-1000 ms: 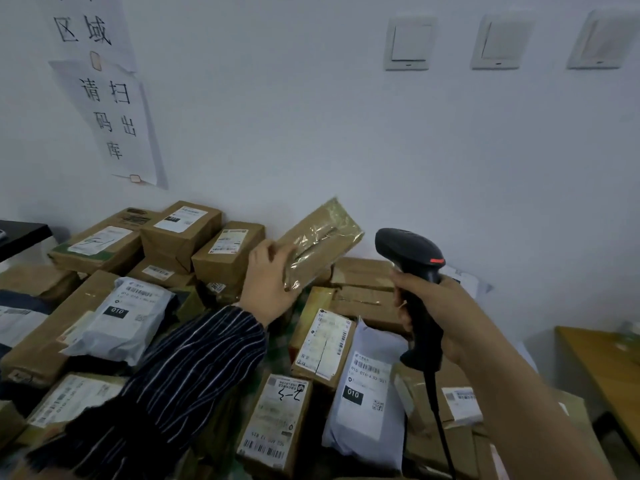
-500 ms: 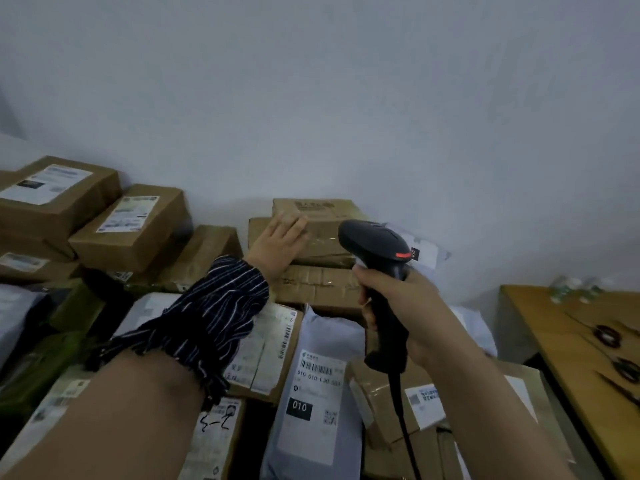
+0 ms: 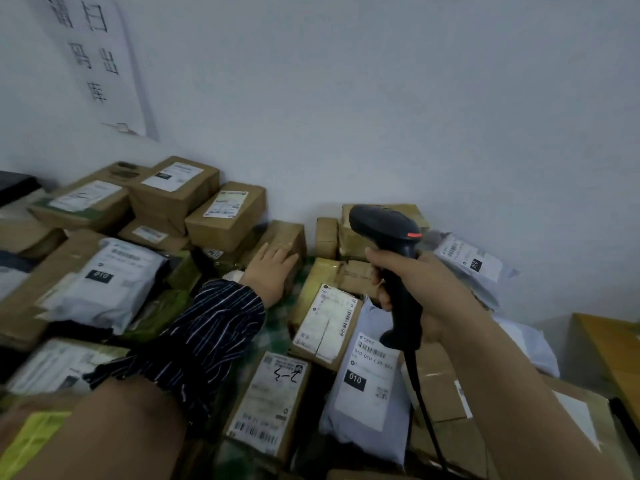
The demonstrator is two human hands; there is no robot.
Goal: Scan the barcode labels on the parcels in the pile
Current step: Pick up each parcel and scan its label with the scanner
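"010" on white mailer (image 3: 367, 382); wall sign (image 3: 93, 60) prob. "扫码出库"

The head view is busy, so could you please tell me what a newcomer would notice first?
The black barcode scanner stands out at centre right, gripped by the right hand. Beside it, the left hand rests flat on a brown taped parcel near the wall. Labelled cardboard boxes and grey mailers crowd around, under a paper sign at upper left.

Spread over green checked cloth (image 3: 278, 327): brown boxes (image 3: 227, 216) toward 10 o'clock, grey mailer (image 3: 367, 386) toward 5 o'clock.
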